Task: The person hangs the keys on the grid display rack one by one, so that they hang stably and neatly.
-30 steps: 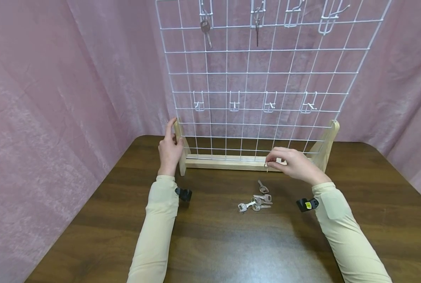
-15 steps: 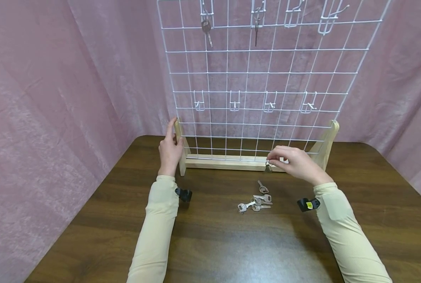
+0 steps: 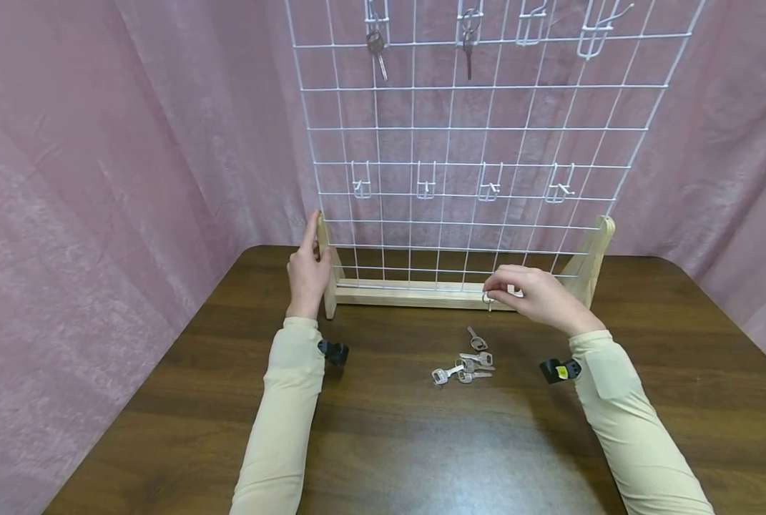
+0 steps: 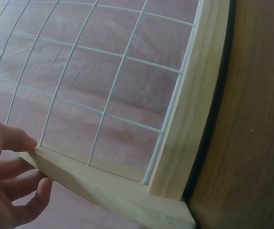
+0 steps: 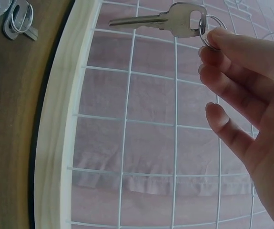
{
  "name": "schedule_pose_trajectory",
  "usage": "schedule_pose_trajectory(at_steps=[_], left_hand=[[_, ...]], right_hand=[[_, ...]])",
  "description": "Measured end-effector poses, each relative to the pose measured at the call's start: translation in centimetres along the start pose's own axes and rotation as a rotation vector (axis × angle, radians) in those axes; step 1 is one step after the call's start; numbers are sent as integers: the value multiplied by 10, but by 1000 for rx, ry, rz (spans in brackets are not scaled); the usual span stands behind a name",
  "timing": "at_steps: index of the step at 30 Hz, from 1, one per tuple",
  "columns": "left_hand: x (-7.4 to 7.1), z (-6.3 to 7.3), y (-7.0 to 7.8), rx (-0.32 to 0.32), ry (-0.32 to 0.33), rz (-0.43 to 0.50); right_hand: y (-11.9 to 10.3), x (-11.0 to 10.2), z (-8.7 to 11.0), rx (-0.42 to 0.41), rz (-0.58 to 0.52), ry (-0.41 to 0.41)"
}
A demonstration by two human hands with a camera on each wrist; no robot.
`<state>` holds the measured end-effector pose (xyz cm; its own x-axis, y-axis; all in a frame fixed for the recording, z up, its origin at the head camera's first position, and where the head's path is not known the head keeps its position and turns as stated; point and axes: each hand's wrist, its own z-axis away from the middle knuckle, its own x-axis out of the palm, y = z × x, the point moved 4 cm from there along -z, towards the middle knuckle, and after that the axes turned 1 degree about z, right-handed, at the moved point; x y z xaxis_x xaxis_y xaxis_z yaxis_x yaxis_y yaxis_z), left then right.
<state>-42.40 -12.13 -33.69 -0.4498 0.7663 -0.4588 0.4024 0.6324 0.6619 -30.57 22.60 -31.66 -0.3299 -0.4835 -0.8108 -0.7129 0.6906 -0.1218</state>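
My right hand pinches the split ring of a silver key between thumb and fingertips. The key hangs in front of the stand's lower bar. At the left end, my left hand holds the upper end of the wooden stand's side leg, one finger reaching its top. Several loose keys with rings lie on the table below the right hand. Two ringed keys hang from upper hooks of the white wire grid.
A lower row of white hooks crosses the grid and bears no keys. Two upper right hooks are also bare. The right wooden leg stands beyond my right hand. Pink curtains surround the brown table.
The key dangling from my right hand has turned on its ring. Both hands stay nearly in place. The head view has tilted slightly, so the grid sits a little higher.
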Motion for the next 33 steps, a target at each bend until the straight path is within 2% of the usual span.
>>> schedule_pose_trajectory(at_steps=[4, 9, 14, 19, 23, 33], left_hand=[[1, 0, 2, 8, 12, 15], [1, 0, 1, -7, 16, 41], [-4, 1, 1, -31, 41, 61], [-5, 0, 0, -41, 18, 74], [-4, -2, -2, -42, 12, 87], [-3, -6, -4, -48, 2, 87]], right_hand=[[1, -6, -1, 6, 24, -5], [3, -32, -11, 2, 71, 16], [-2, -69, -40, -79, 142, 58], [-21, -113, -72, -203, 263, 77], [-37, -144, -96, -235, 338, 47], [-39, -195, -134, -149, 419, -134]])
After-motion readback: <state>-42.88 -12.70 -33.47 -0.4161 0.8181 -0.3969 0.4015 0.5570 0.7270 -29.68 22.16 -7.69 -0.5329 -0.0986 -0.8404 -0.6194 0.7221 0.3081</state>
